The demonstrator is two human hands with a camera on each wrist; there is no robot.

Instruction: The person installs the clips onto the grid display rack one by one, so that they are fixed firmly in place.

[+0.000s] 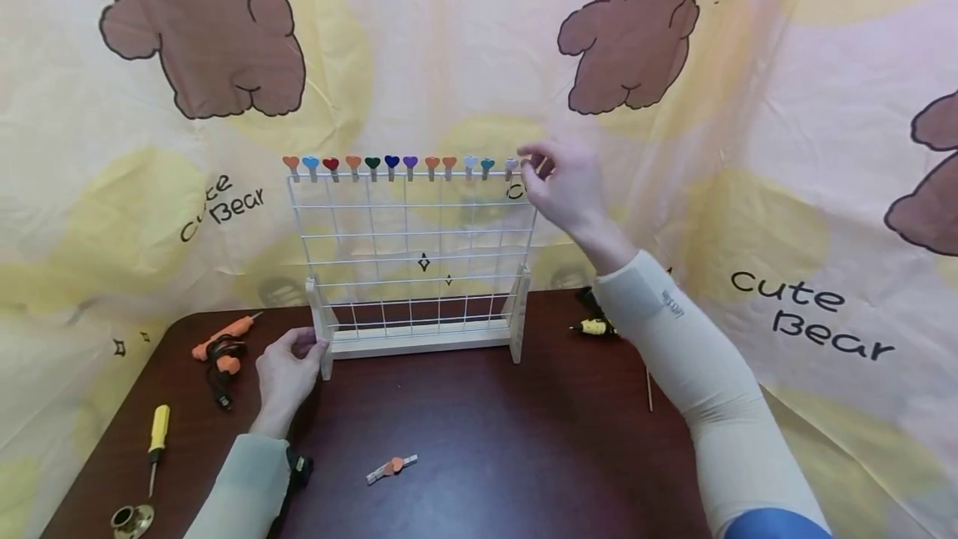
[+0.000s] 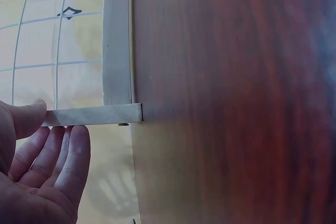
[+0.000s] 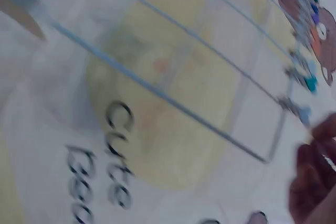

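A white wire grid rack point(image 1: 407, 260) stands upright in a wooden stand point(image 1: 419, 345). Along its top wire sits a row of small clothespins with coloured hearts, from an orange one point(image 1: 291, 165) to a pale one point(image 1: 511, 166) at the right end. My left hand point(image 1: 288, 368) grips the stand's left leg point(image 2: 94, 115), thumb on one face and fingers on the other. Beside the pale clothespin, my right hand point(image 1: 572, 190) is raised with loosely bent fingers and nothing visible in them. In the right wrist view its fingertips point(image 3: 325, 127) are just off that clothespin point(image 3: 299, 109).
Peach-hearted clothespins point(image 1: 395, 466) lie on the dark table point(image 1: 479, 439) in front. At left are an orange soldering iron point(image 1: 232, 335), a yellow-handled screwdriver point(image 1: 159, 431) and a brass flange point(image 1: 135, 520). A yellow tool point(image 1: 594, 327) lies right; bear-print cloth hangs behind.
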